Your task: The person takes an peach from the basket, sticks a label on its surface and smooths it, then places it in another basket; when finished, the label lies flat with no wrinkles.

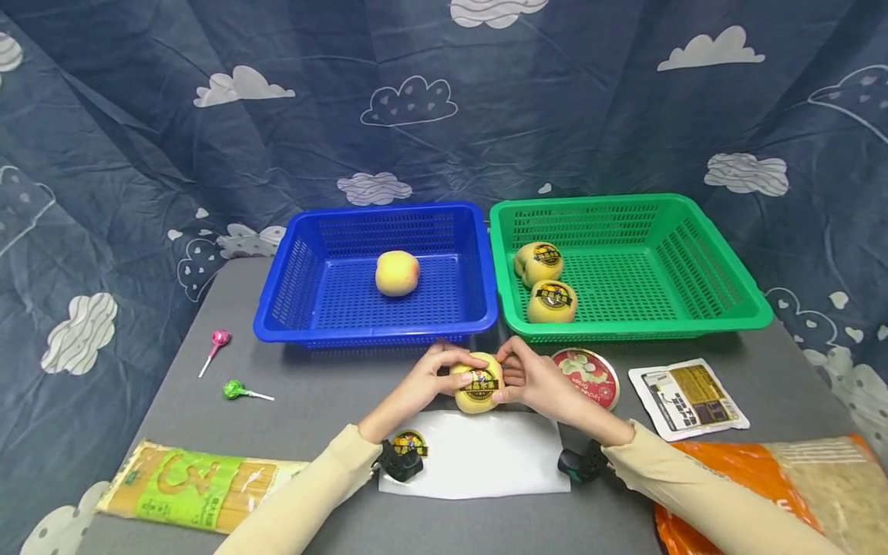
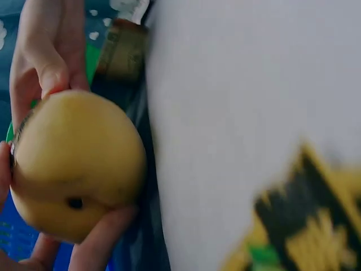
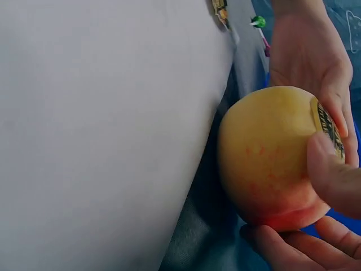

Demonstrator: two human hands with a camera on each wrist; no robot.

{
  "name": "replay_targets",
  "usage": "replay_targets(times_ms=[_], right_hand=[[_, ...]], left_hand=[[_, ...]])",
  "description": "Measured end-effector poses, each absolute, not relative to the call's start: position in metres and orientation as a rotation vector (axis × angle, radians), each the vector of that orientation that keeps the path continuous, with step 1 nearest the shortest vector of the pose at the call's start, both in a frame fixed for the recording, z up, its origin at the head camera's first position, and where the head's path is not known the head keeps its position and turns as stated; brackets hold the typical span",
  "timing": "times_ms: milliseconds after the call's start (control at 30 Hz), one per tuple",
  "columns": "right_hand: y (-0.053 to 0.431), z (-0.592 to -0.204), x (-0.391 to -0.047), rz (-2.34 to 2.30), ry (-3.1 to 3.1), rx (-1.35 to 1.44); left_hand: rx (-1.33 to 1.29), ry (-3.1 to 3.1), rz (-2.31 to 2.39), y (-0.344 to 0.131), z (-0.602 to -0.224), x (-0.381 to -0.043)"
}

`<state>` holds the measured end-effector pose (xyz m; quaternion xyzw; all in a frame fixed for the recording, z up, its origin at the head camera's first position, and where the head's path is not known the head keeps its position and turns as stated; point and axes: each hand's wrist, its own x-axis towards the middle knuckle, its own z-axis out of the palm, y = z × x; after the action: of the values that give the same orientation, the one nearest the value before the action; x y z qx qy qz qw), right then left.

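Observation:
A yellow peach (image 1: 477, 393) with a red blush is held between both hands over the far edge of a white sheet (image 1: 492, 455). My left hand (image 1: 433, 378) grips its left side, the thumb lying along the sticker. From the right, my right hand (image 1: 530, 378) holds it with the thumb at the sticker's edge (image 3: 327, 127) and fingers below (image 3: 287, 248). The black and gold sticker on the peach faces up in the head view. Another such sticker (image 1: 411, 443) lies at the sheet's left end, beside the left wrist.
A blue basket (image 1: 375, 334) holds one plain peach (image 1: 398, 274); a green basket (image 1: 638, 330) holds two stickered peaches (image 1: 553, 301). Around lie two lollipops (image 1: 234, 389), a noodle pack (image 1: 197, 486), a red round tin (image 1: 590, 375), a white pouch (image 1: 687, 399) and an orange bag (image 1: 735, 470).

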<state>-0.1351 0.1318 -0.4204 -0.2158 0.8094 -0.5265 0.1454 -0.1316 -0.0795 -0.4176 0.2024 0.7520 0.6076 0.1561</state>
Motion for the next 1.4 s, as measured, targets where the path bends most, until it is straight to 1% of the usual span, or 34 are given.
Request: replay_targets(times_ms=[133, 267, 367, 467, 567, 633, 733, 867, 967, 1200, 1300, 1400], right_hand=[[0.140, -0.414, -0.133, -1.600, 2.217, -0.617], [0.155, -0.400, -0.130, -1.679, 2.151, -0.641], [0.173, -0.388, -0.128, -1.699, 2.221, -0.646], [0.197, -0.379, -0.126, -1.718, 2.300, -0.595], [0.223, -0.375, -0.125, -1.761, 2.352, -0.505], [0.240, -0.375, -0.124, -1.767, 2.399, -0.440], [0.261, -0.379, -0.125, -1.778, 2.453, -0.341], [0.298, -0.420, -0.143, -1.889, 2.387, -0.210], [0.319, -0.451, -0.158, -2.000, 2.303, -0.184], [0.324, -0.463, -0.166, -2.043, 2.283, -0.135], [0.324, -0.461, -0.166, -2.058, 2.262, -0.139], [0.322, -0.456, -0.164, -2.045, 2.253, -0.138]], left_hand=[[0.716, 2.345, 1.574, -0.078, -0.434, -0.134], [0.724, 2.502, 1.453, -0.072, -0.443, -0.132], [0.707, 2.558, 1.463, -0.067, -0.442, -0.129], [0.697, 2.526, 1.512, -0.064, -0.439, -0.126], [0.774, 2.432, 1.556, -0.060, -0.433, -0.124], [0.871, 2.367, 1.564, -0.055, -0.426, -0.123], [1.026, 2.308, 1.553, -0.045, -0.413, -0.122], [1.129, 2.312, 1.561, -0.027, -0.390, -0.125], [1.164, 2.295, 1.633, -0.011, -0.375, -0.131], [1.232, 2.280, 1.772, 0.025, -0.355, -0.161], [1.196, 2.393, 1.738, 0.042, -0.350, -0.178], [1.101, 2.473, 1.687, 0.060, -0.350, -0.196]])
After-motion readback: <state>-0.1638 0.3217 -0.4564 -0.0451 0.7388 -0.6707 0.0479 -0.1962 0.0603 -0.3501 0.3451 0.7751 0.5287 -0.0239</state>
